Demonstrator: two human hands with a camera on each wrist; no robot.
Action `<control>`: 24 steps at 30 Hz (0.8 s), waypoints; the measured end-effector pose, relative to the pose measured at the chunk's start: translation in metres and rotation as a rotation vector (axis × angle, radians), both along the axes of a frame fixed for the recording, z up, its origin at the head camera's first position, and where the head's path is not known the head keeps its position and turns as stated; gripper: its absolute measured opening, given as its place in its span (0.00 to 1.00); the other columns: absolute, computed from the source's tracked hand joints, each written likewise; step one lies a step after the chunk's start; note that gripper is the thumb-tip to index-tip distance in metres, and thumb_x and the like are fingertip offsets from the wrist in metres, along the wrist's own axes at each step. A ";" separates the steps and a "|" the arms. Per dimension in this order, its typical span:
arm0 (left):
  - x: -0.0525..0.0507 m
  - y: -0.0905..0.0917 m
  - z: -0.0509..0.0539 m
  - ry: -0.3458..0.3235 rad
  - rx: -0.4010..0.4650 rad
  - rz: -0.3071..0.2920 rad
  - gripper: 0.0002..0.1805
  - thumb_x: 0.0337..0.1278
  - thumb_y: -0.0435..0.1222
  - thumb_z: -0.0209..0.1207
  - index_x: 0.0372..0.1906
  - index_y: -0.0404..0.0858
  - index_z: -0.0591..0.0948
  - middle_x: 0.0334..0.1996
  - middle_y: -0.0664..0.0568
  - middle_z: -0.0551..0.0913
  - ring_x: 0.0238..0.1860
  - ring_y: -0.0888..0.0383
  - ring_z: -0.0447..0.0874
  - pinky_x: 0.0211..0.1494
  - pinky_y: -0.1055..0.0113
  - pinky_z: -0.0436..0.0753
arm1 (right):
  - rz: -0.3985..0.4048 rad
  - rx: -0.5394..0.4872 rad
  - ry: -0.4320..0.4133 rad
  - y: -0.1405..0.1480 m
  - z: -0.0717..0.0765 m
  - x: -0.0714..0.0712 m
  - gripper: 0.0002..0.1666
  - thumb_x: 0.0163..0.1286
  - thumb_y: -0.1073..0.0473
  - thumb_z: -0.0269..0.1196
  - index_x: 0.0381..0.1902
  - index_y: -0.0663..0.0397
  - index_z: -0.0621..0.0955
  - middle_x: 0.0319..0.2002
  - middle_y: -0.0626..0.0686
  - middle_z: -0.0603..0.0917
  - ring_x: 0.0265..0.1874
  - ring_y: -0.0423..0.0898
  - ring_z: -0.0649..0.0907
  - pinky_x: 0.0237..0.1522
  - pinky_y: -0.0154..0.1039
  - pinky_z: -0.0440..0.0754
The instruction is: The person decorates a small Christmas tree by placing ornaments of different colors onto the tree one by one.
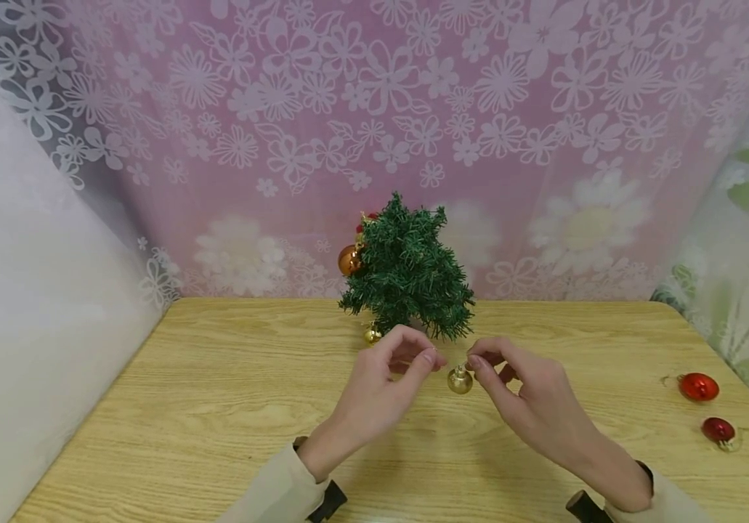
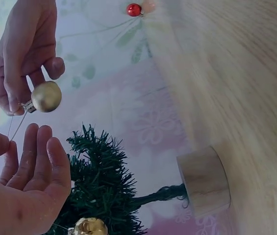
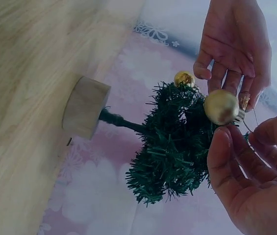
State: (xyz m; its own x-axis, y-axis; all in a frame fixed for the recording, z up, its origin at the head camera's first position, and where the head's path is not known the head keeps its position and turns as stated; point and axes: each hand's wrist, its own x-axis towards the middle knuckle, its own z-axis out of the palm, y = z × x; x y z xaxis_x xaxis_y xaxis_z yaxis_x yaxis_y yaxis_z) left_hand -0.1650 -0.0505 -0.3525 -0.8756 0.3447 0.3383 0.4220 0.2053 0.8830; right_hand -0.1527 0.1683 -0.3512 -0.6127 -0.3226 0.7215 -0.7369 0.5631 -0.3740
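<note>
A small gold Christmas ball (image 1: 460,380) hangs between the two hands, just in front of a small green artificial Christmas tree (image 1: 407,265). My left hand (image 1: 387,381) pinches the ball's thin hanging string (image 2: 18,126) between thumb and forefinger. On the other side, my right hand (image 1: 534,399) pinches at the string close to the ball's metal cap (image 2: 29,106). The string stretches between both sets of fingertips. In the wrist views the ball hangs clear of the table, and the tree's round wooden base (image 3: 86,107) shows.
An orange ball (image 1: 349,260) and a shiny gold ball (image 1: 373,334) hang on the tree's left side. Two red ornaments, one bright (image 1: 699,387) and one dark (image 1: 718,429), lie at the right of the wooden table (image 1: 217,392). Flowered curtains (image 1: 374,94) stand behind.
</note>
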 end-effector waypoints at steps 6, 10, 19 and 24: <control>-0.001 -0.001 0.004 -0.013 0.060 0.010 0.06 0.77 0.41 0.54 0.47 0.46 0.80 0.43 0.56 0.91 0.46 0.56 0.89 0.49 0.68 0.84 | 0.001 -0.046 0.005 -0.007 0.007 -0.006 0.13 0.68 0.73 0.65 0.44 0.52 0.82 0.32 0.44 0.88 0.29 0.32 0.83 0.28 0.22 0.79; -0.002 -0.001 0.008 -0.033 0.114 0.012 0.06 0.77 0.39 0.54 0.47 0.43 0.79 0.43 0.53 0.92 0.46 0.54 0.90 0.49 0.67 0.85 | -0.011 -0.061 0.023 -0.012 0.010 -0.012 0.06 0.73 0.68 0.63 0.44 0.54 0.83 0.31 0.45 0.88 0.28 0.33 0.83 0.28 0.23 0.79; -0.006 -0.002 0.027 -0.035 0.185 0.030 0.09 0.79 0.40 0.52 0.51 0.39 0.78 0.43 0.49 0.92 0.44 0.56 0.92 0.52 0.58 0.88 | -0.049 -0.097 0.101 -0.027 0.021 -0.029 0.13 0.66 0.75 0.66 0.44 0.57 0.82 0.30 0.47 0.86 0.26 0.35 0.82 0.29 0.24 0.78; -0.011 -0.003 0.036 -0.033 0.203 0.041 0.11 0.79 0.40 0.51 0.53 0.37 0.77 0.42 0.47 0.92 0.43 0.53 0.93 0.52 0.51 0.88 | -0.026 -0.125 0.196 -0.036 0.026 -0.041 0.14 0.64 0.77 0.66 0.45 0.60 0.82 0.26 0.48 0.83 0.19 0.34 0.76 0.25 0.25 0.74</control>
State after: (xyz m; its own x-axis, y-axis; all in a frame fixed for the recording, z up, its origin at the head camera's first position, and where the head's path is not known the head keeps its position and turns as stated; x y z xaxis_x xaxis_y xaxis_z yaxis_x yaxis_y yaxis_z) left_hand -0.1765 -0.0535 -0.3164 -0.8991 0.2364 0.3685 0.3875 0.0377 0.9211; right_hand -0.1936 0.1320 -0.3252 -0.4640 -0.2097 0.8606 -0.7882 0.5411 -0.2931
